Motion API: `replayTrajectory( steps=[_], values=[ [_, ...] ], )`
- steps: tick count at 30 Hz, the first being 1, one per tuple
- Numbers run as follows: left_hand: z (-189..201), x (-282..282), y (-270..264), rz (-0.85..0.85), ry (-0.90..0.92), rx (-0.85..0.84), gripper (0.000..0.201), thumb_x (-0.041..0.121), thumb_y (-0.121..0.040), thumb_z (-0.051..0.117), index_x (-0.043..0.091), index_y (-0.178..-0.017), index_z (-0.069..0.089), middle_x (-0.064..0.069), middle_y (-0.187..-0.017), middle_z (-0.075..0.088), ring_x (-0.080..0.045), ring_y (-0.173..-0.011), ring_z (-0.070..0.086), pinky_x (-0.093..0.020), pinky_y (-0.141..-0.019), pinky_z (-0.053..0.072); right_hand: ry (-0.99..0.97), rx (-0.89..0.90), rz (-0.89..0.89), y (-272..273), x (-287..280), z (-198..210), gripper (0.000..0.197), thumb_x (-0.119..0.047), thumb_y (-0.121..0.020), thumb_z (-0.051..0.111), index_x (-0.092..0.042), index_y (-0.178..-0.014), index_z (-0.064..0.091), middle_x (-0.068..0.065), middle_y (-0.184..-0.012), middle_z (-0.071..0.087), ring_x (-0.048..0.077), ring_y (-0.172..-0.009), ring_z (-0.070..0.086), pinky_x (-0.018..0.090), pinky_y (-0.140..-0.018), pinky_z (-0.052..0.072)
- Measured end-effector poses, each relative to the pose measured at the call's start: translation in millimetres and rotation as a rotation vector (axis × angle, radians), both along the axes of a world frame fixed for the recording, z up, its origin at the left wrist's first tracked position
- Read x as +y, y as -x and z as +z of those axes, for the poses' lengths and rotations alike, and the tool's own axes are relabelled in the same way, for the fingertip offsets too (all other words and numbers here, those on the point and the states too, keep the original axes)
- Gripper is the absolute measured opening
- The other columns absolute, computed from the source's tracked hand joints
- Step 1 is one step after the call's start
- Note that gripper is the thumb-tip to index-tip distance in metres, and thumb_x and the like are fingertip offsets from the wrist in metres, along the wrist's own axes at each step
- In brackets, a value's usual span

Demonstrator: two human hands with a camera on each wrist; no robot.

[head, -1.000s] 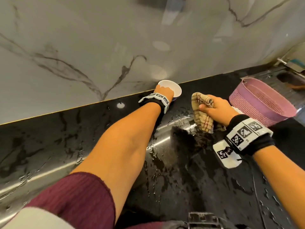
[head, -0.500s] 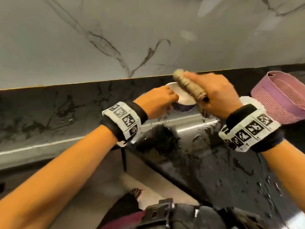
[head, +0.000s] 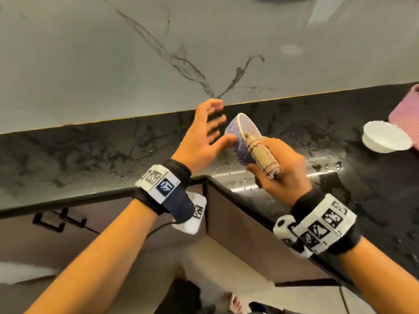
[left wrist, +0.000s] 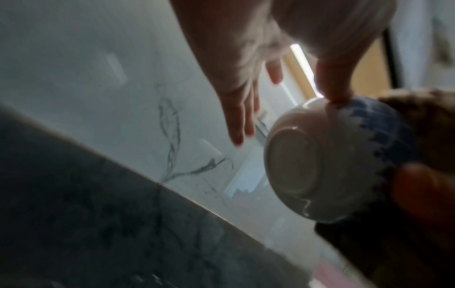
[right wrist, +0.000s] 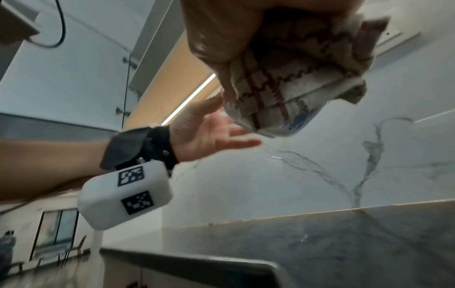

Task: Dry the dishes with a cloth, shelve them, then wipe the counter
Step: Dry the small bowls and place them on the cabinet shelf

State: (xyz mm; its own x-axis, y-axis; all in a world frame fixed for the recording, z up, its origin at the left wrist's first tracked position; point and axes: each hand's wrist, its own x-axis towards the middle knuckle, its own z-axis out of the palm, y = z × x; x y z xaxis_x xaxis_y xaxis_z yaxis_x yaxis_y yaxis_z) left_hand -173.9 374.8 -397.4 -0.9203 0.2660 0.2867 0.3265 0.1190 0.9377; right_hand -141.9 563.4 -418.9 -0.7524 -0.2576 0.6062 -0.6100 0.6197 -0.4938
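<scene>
A small bowl (head: 238,141), blue-patterned outside and white inside, is held tilted on its side above the black counter's (head: 90,155) corner. My right hand (head: 278,171) grips a rolled checked cloth (head: 263,157) laid over the bowl's rim, with its fingers under the bowl. My left hand (head: 210,132) is spread with straight fingers just left of the bowl, and only its thumb touches the bowl's side. In the left wrist view the bowl's (left wrist: 320,165) white foot faces the camera under the thumb. In the right wrist view the cloth (right wrist: 283,87) covers most of the bowl.
A white bowl (head: 385,137) stands on the counter at the right, against a pink basket (head: 405,114). Water drops lie on the counter near the corner. A marble backsplash (head: 204,41) rises behind. Cabinet fronts with a dark handle (head: 59,220) sit below the counter edge.
The bowl has come up off the counter and tipped on its side. My left hand has let go and spread open. My right hand with the cloth now holds the bowl's rim.
</scene>
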Motion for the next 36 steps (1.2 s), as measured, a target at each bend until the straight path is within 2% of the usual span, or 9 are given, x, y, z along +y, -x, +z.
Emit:
replayTrajectory(
  steps=[4,8,11,18,24,27,30,34,36],
  values=[
    [-0.7,5.4,0.4,-0.099,-0.249,-0.233,0.076,0.085,-0.045,0.060,0.045,-0.109,0.051,0.000,-0.112,0.056,-0.013,-0.100,0.059,-0.029,-0.074,0.055,0.220,-0.168,0.026,-7.7,-38.7,15.0,0.033,-0.033,-0.076,0.055,-0.014,-0.102,0.060,-0.005,-0.089,0.057,0.019,-0.075,0.058,0.032,-0.069,0.050],
    [-2.3,-23.6,5.9,-0.041,-0.268,-0.172,0.092,0.079,-0.046,0.067,0.025,-0.118,0.047,-0.002,-0.109,0.054,-0.009,-0.094,0.059,-0.026,-0.075,0.052,0.456,-0.519,0.207,-1.5,-61.6,40.2,0.017,-0.014,-0.091,0.055,-0.021,-0.107,0.056,-0.010,-0.067,0.065,0.005,-0.055,0.060,0.024,-0.054,0.050],
    [-5.6,-54.7,-1.2,0.004,-0.208,-0.040,0.075,0.055,-0.060,0.070,0.027,-0.121,0.035,0.007,-0.111,0.051,0.005,-0.089,0.060,-0.016,-0.076,0.052,0.839,-0.771,0.079,7.1,-84.6,53.6,0.021,-0.016,-0.097,0.044,-0.015,-0.090,0.064,0.008,-0.064,0.066,0.021,-0.054,0.061,0.035,-0.057,0.051],
    [-20.1,-90.4,-15.0,0.095,-0.083,0.162,0.068,0.067,-0.069,0.062,0.037,-0.123,0.034,-0.016,-0.127,0.044,-0.032,-0.110,0.056,-0.052,-0.092,0.049,1.036,-1.128,0.197,5.9,-162.0,60.6,0.049,-0.053,-0.095,0.031,-0.016,-0.104,0.063,0.004,-0.088,0.071,0.017,-0.076,0.069,0.029,-0.065,0.059],
    [-11.8,-125.3,-23.9,0.034,-0.199,0.107,0.067,0.061,-0.071,0.065,0.030,-0.123,0.037,-0.016,-0.126,0.047,-0.024,-0.102,0.060,-0.033,-0.084,0.054,0.988,-0.940,0.344,-16.7,-192.0,43.3,0.047,-0.050,-0.075,0.063,-0.020,-0.110,0.061,0.001,-0.099,0.070,0.016,-0.093,0.068,0.029,-0.074,0.057],
    [-1.8,-133.7,-28.8,0.000,-0.329,0.069,0.066,0.056,-0.072,0.067,0.025,-0.122,0.037,0.000,-0.115,0.054,-0.011,-0.095,0.062,-0.024,-0.081,0.054,0.970,-0.863,0.480,-22.6,-194.4,41.9,0.053,-0.053,-0.064,0.073,-0.023,-0.107,0.066,0.002,-0.109,0.070,0.022,-0.105,0.065,0.037,-0.088,0.053],
    [6.8,-138.2,-30.8,-0.011,-0.427,0.039,0.071,0.062,-0.068,0.067,0.024,-0.120,0.040,0.000,-0.111,0.055,-0.010,-0.095,0.061,-0.027,-0.083,0.053,0.866,-0.779,0.588,-30.8,-189.7,45.3,0.032,-0.020,-0.074,0.071,-0.021,-0.105,0.064,-0.005,-0.103,0.071,0.014,-0.101,0.066,0.027,-0.085,0.053],
    [10.2,-135.8,-39.3,-0.002,-0.554,-0.104,0.068,0.068,-0.057,0.070,0.027,-0.110,0.055,0.008,-0.103,0.063,-0.007,-0.093,0.062,-0.026,-0.079,0.053,0.333,-0.406,0.595,-34.6,-177.3,41.2,0.038,-0.004,-0.077,0.053,-0.021,-0.111,0.059,-0.016,-0.104,0.064,0.007,-0.104,0.057,0.025,-0.098,0.044],
    [4.4,-134.9,-45.0,-0.040,-0.640,-0.296,0.058,0.058,-0.058,0.072,0.026,-0.106,0.062,0.001,-0.105,0.066,-0.014,-0.097,0.063,-0.031,-0.079,0.052,-0.101,-0.021,0.567,-22.0,-165.7,31.8,0.029,-0.012,-0.084,0.050,-0.013,-0.114,0.053,0.000,-0.107,0.067,0.014,-0.108,0.055,0.023,-0.107,0.035]
  ],
)
